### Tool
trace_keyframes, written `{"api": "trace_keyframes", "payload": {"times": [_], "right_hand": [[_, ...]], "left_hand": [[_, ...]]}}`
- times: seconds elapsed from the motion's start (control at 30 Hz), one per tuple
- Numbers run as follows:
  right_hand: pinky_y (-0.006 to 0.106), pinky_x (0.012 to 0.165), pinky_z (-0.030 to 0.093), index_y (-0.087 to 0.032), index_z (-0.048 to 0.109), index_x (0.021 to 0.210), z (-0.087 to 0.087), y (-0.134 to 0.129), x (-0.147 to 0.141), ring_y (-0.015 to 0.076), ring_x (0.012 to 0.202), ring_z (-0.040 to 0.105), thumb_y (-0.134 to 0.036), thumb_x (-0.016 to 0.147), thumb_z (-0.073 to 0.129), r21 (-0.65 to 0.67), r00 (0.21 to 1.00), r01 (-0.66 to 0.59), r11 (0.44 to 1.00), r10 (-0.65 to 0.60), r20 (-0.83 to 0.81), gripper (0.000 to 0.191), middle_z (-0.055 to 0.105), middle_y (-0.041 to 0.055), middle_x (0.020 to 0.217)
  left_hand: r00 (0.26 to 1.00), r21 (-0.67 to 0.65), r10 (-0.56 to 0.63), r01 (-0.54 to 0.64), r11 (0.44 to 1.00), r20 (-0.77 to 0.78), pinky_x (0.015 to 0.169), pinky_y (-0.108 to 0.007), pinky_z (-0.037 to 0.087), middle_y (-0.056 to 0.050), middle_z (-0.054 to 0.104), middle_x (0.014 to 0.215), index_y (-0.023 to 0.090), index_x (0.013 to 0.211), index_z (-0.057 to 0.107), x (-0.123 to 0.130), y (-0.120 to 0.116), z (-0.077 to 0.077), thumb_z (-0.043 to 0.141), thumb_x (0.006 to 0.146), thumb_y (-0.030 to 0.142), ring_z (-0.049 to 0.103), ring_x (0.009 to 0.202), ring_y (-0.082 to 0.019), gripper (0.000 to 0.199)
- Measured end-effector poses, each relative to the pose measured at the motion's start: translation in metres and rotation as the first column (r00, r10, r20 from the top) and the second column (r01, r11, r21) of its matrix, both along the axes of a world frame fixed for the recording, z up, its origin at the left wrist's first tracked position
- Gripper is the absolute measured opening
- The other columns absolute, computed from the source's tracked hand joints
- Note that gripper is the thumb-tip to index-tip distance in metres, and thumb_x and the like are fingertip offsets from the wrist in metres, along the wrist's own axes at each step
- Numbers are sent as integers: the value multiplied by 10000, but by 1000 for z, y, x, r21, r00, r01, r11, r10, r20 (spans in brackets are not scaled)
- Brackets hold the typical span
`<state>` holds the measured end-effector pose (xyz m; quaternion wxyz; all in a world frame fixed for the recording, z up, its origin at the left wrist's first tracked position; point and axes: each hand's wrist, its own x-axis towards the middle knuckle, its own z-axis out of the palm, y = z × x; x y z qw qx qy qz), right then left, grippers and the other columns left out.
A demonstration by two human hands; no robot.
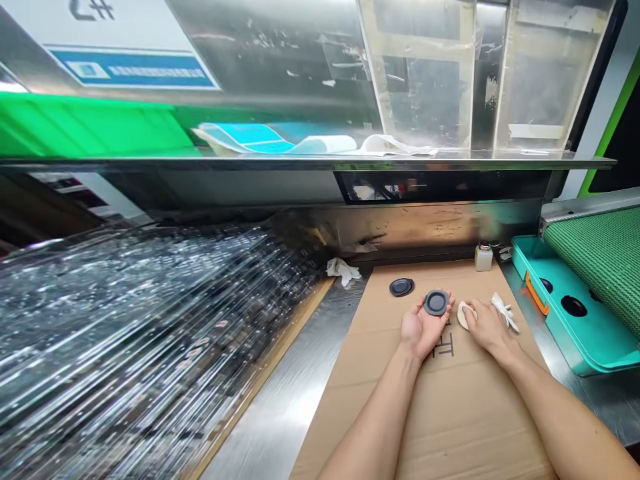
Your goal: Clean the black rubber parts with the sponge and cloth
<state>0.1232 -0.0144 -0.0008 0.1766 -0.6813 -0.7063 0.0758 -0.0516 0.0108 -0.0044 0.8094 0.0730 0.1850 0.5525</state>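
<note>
My left hand (419, 331) is palm up, its fingers curled around a dark grey round lid-like part (437, 303) with a raised rim. Close by on the right, my right hand (489, 327) faces down, with thumb and fingers closed on a cream round pad (463, 317) at the cardboard surface. Another dark round part (401, 287), which looks like two stacked pieces, lies beyond my left hand. A crumpled white cloth or tissue (506, 313) sits just right of my right hand. All are over a brown cardboard sheet (380, 373).
A small bottle with a metal top (483, 257) stands at the sheet's far edge. On the right, a teal bin (590, 340) holds several dark round parts beside a green conveyor belt (600, 247). Clear plastic-wrapped stock (150, 333) fills the left. A metal shelf (300, 163) crosses above.
</note>
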Motion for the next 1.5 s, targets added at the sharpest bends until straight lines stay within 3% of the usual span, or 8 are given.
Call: {"api": "trace_keyframes", "payload": {"times": [0.13,0.27,0.4,0.6,1.0,1.2,1.37,1.5], "right_hand": [[290,777,418,-275,673,1225,3,-1,0,239,986,701,-428,1024,410,-26,1000,13,1000,-12,2,365,763,72,1063],[302,782,423,-277,659,1249,7,-3,0,249,1008,693,-438,1027,393,-31,1000,13,999,-12,8,382,756,77,1093],[306,765,414,-275,650,1251,9,-3,0,252,989,694,-420,1025,390,-54,1000,7,998,-6,23,373,758,78,1079],[298,762,394,-278,651,1241,9,-1,1,248,997,686,-393,1000,438,-77,1000,-3,997,5,28,341,758,71,1074],[295,756,388,-278,653,1242,7,-1,2,251,989,678,-396,1018,408,-57,997,-13,998,17,74,353,759,65,1042],[305,800,402,-265,669,1225,3,1,3,249,1024,678,-439,1036,364,-27,998,-11,1000,13,65,398,761,72,1049],[307,825,415,-259,674,1227,3,1,2,247,1040,680,-449,1030,397,-23,999,-5,1000,6,40,390,759,77,1071],[306,835,414,-269,680,1222,4,1,2,249,1043,677,-431,1029,403,-25,1000,1,1000,0,28,375,758,73,1078]], "left_hand": [[928,206,178,-114,972,-328,878,-340,563,-150,713,1117,121,1109,679,9,-3,-2,688,863,276,699,1013,-232,291],[429,630,635,-176,756,-643,1021,-352,496,-112,670,1216,186,1158,685,18,-10,-7,904,649,312,644,1154,-239,568],[30,866,866,52,497,-499,1051,-406,496,-128,646,1245,206,1221,665,20,-17,-10,873,702,394,619,1187,-270,590],[-112,901,922,200,386,-370,1021,-429,529,-142,673,1243,200,1272,627,22,-18,-15,819,780,393,642,1159,-279,562],[-78,864,875,140,484,-478,982,-380,521,-116,646,1319,259,1513,351,25,-24,-10,822,777,349,632,1186,-245,879],[22,770,777,158,619,-629,839,-314,491,-61,735,945,229,974,683,15,-25,3,628,916,378,666,921,-219,169],[410,443,453,-126,887,-791,486,-206,336,34,531,588,211,738,543,1,-9,-1,623,917,467,465,499,-102,322],[630,223,248,-121,967,-736,371,-164,151,76,440,501,202,786,507,2,-1,-8,584,935,453,312,353,-51,302]]}}
